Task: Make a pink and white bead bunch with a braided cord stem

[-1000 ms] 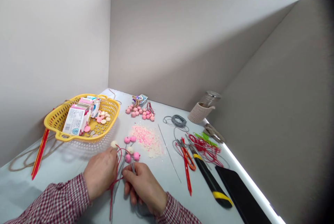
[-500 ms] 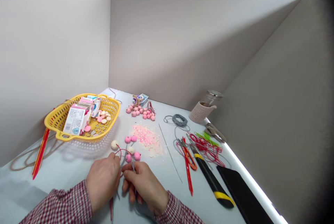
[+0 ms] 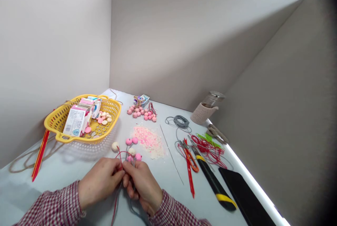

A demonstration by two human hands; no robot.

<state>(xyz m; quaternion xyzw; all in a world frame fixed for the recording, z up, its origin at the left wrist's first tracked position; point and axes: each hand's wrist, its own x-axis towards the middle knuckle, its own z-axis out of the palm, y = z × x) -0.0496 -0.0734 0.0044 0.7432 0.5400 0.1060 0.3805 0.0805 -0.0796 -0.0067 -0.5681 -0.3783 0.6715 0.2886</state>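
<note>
My left hand (image 3: 101, 180) and my right hand (image 3: 144, 185) meet at the front of the table, fingertips pinched close together. Between them run a red cord (image 3: 120, 154) and grey cords (image 3: 131, 201); the exact crossing is hidden by the fingers. The left fingers are closed on the red cord. Closed too, the right fingers grip cord, with grey strands passing through them. Just beyond the fingertips lie a white ball (image 3: 115, 146) with the red cord at it, another white ball (image 3: 132, 152) and several pink balls (image 3: 134, 140), some partly covered.
At left stands a yellow basket (image 3: 116, 120) with boxes and discs. Pink and white shavings (image 3: 147, 141) are heaped mid-table, finished-looking ball bunches (image 3: 139, 112) behind. To the right lie a thin rod (image 3: 171, 154), orange scissors (image 3: 193, 162), a black-and-yellow handle (image 3: 214, 182) and red cord coils (image 3: 207, 147).
My left hand has turned and shifted slightly left and down, its thumb now showing. The right hand has moved a little left, and the fingertips have come together on the cords.
</note>
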